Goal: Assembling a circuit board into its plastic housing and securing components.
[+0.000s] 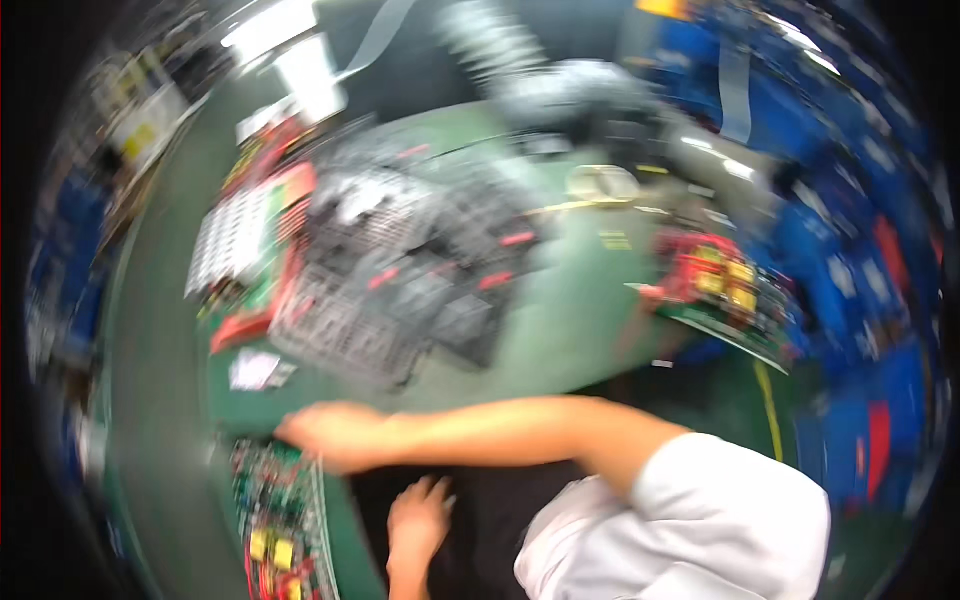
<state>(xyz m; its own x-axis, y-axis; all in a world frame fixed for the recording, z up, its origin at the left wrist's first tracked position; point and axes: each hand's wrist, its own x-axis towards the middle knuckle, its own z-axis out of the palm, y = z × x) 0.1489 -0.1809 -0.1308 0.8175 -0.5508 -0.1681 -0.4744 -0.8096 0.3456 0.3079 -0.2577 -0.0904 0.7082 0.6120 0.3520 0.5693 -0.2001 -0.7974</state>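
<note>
My right arm, in a white sleeve, stretches across to the left. Its hand, my right hand (338, 437), is at the far end of a populated green circuit board (280, 500) with yellow and red parts. Motion smears its fingers, so whether they grip the board is hidden. Lower down, to the right of that board, my left hand (418, 520) is over the dark area with its fingers apart and nothing in them. A small pale paper piece (258, 370) lies just beyond my right hand.
A heap of black plastic parts (390, 260) covers the green table (560, 310). Left of it stand a red-edged stack with a white gridded piece (235, 235). Another circuit board (725, 285) sits at the right, near a round tape roll (602, 184). Blue bins (880, 400) line the right side.
</note>
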